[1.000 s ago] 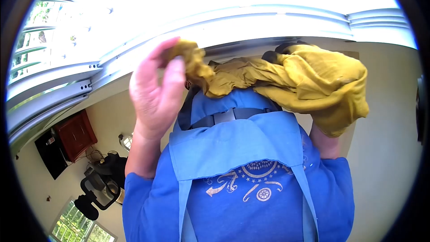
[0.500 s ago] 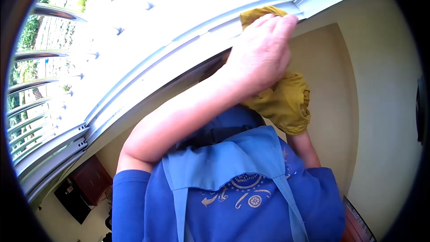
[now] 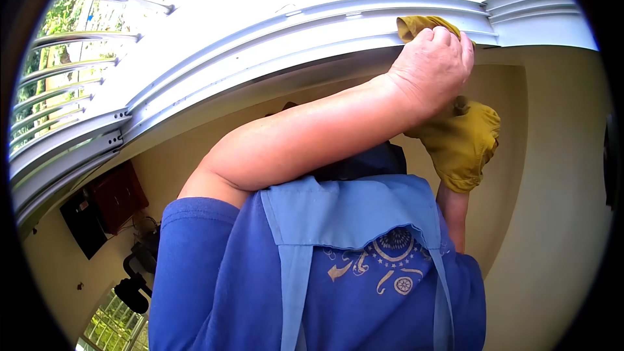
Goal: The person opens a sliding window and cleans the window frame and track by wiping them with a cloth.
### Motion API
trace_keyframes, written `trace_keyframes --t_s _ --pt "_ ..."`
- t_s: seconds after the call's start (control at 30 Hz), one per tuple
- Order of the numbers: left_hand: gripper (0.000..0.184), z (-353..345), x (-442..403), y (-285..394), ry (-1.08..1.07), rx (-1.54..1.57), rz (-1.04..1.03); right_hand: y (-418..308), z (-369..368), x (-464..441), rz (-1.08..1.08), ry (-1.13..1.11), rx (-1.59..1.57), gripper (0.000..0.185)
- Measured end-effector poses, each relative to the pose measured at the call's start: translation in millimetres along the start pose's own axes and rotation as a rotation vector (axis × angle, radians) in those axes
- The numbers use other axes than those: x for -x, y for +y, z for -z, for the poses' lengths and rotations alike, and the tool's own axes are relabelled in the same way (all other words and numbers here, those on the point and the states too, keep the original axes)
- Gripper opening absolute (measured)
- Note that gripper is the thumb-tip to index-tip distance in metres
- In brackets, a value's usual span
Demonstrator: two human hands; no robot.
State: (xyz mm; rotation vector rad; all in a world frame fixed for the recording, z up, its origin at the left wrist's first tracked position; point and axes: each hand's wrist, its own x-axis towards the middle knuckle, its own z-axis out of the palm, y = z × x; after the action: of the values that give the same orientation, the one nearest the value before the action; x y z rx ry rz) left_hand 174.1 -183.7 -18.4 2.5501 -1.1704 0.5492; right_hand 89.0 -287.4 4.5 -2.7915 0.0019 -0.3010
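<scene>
My left hand (image 3: pixel 432 65) reaches across my chest to a white window frame (image 3: pixel 273 34). Its fingers are closed on a mustard-yellow cloth (image 3: pixel 419 27), which lies against the grooved sill track near the frame's right corner. Lower down, a larger piece of yellow cloth (image 3: pixel 461 146) covers my right hand, leaving only the forearm (image 3: pixel 453 216) bare. The right fingers are hidden beneath the fabric. Whether both yellow parts are one piece, I cannot tell, because my left wrist is in front.
Curved metal bars (image 3: pixel 84 39) stand outside the window, with greenery beyond. A beige wall (image 3: pixel 559 175) rises on the right. My blue apron (image 3: pixel 351 211) hangs over a blue shirt. A reddish-brown cabinet (image 3: pixel 120 196) is at lower left.
The view has turned, so the window frame, both arms and the yellow cloth appear further right. My left hand still grips the cloth at the frame near the corner.
</scene>
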Motion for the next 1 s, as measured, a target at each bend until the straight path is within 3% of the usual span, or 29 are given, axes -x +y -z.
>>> trace_keyframes --t_s 0.03,0.13,0.27,0.47,0.5,0.77,1.0 --pt "0.040 10.9 9.3 -8.3 -0.038 0.037 0.044 -4.0 -3.7 0.2 -0.018 0.044 -0.002 0.025" --pt "0.037 34.7 46.9 -32.0 -0.017 0.044 0.109 -12.1 -11.3 -2.4 -0.193 -0.121 -0.468 0.026" --pt "0.044 71.1 101.3 -63.0 -0.059 -0.020 0.213 -30.0 -19.6 -5.1 -0.080 -0.172 -0.504 0.026" --pt "0.035 126.1 179.9 -104.2 -0.091 -0.148 0.453 -58.0 -30.5 -5.5 0.042 -0.257 -0.544 0.025" --pt "0.038 131.1 196.7 -115.3 -0.046 -0.208 0.403 -63.3 -32.7 -5.3 0.062 -0.271 -0.549 0.025" --pt "0.032 176.8 282.9 -160.7 -0.006 -0.325 0.586 -98.4 -51.4 -10.6 0.200 -0.356 -0.600 0.024" --pt "0.030 188.6 300.2 -169.1 -0.015 -0.400 0.641 -102.7 -49.7 -8.2 0.193 -0.394 -0.702 0.024"
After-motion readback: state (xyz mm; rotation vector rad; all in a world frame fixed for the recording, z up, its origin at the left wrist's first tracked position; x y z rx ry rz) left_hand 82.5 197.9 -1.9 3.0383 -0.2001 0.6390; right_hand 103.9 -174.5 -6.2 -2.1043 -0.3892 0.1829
